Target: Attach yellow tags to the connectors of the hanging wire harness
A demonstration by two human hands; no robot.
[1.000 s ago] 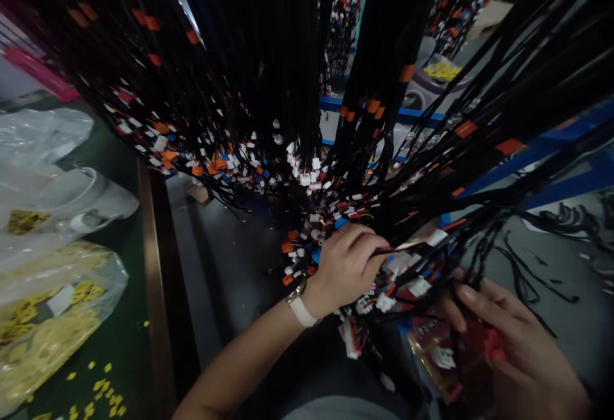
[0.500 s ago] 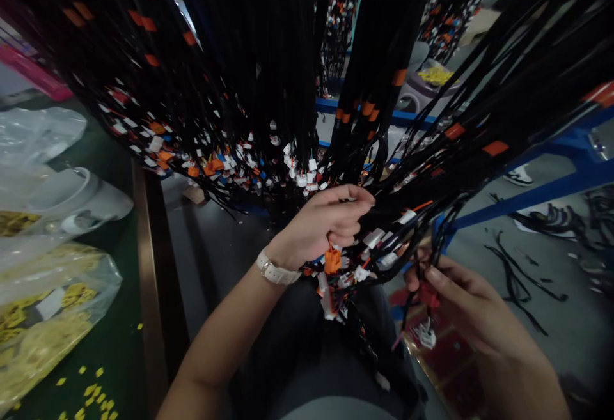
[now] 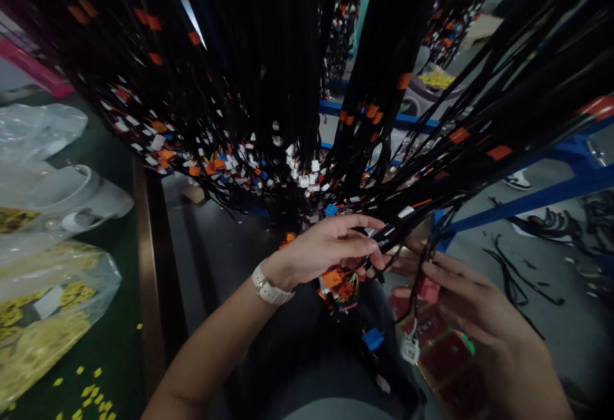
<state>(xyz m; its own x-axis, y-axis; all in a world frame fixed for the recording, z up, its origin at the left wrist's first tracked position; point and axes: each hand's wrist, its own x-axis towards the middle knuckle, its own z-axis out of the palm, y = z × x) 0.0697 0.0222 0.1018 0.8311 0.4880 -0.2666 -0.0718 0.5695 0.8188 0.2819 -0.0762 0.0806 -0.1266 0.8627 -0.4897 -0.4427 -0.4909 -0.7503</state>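
My left hand (image 3: 330, 247), with a white watch (image 3: 269, 284) on its wrist, curls its fingers around black cables of a wire harness (image 3: 388, 231). Under its palm hang an orange connector (image 3: 332, 277) and thin coloured wires. To the right, my right hand (image 3: 474, 298) pinches a cable branch between thumb and fingers, close to a red connector (image 3: 428, 289). A white connector (image 3: 410, 348) dangles below that one. Over my lap hangs a blue connector (image 3: 373, 339). Another blue connector (image 3: 331, 210) shows just above my left hand.
Dense bundles of black harnesses (image 3: 268, 55) hang ahead, with white and orange connectors at their ends. A blue frame bar (image 3: 532, 193) crosses at right. Bags of yellow parts (image 3: 52, 318) and a grey container (image 3: 81, 196) lie left. Loose cables (image 3: 513, 279) lie on the floor.
My left hand has moved slightly down and right onto the cables, its fingers reaching nearer my right hand. The white connector has swung left, and a blue connector has come into view over my lap.
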